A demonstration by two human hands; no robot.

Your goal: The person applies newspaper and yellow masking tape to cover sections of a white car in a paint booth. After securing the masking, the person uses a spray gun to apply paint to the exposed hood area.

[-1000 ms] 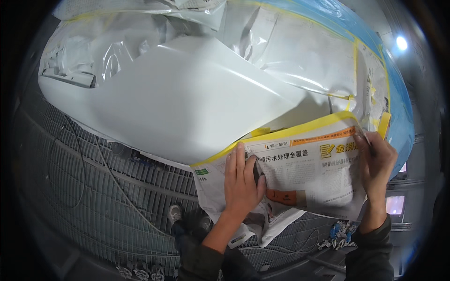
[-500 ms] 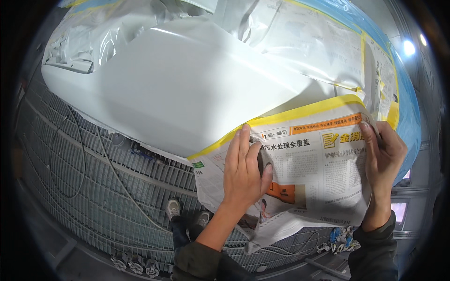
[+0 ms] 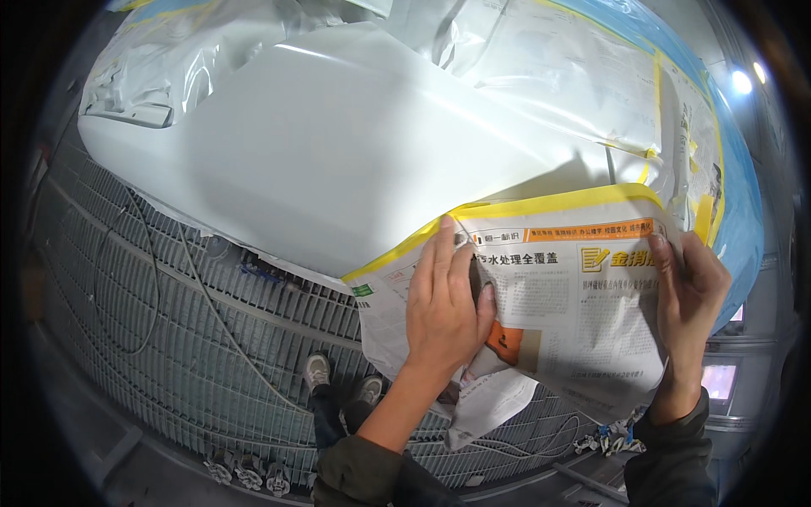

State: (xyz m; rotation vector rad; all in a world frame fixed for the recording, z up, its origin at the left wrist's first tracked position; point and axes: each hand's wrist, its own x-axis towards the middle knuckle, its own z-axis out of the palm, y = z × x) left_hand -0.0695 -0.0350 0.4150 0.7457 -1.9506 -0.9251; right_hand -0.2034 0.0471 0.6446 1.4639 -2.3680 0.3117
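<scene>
A sheet of newspaper (image 3: 574, 291) with yellow masking tape (image 3: 574, 198) along its upper edge hangs against the lower right of a white car body panel (image 3: 338, 144). My left hand (image 3: 443, 296) lies on the paper with its fingers stretched upward, the tips at the taped edge where it meets the panel. At the sheet's right end my right hand (image 3: 693, 283) is closed, thumb in front, gripping the paper's edge; its fingertips are partly hidden. Between the hands the tape strip stands a little off the panel. The sheet's lower corner droops in a fold.
More taped masking paper (image 3: 583, 84) and blue film (image 3: 743, 220) cover the car on the right; clear plastic (image 3: 211, 63) lies at the upper left. A hose (image 3: 228, 329) crosses the grated floor (image 3: 93, 237). Crumpled paper (image 3: 617, 435) lies lower right.
My left fingertips have shifted slightly up and right along the taped edge. The newspaper's lower part has swung and folded differently. My right hand keeps its hold, slightly lower.
</scene>
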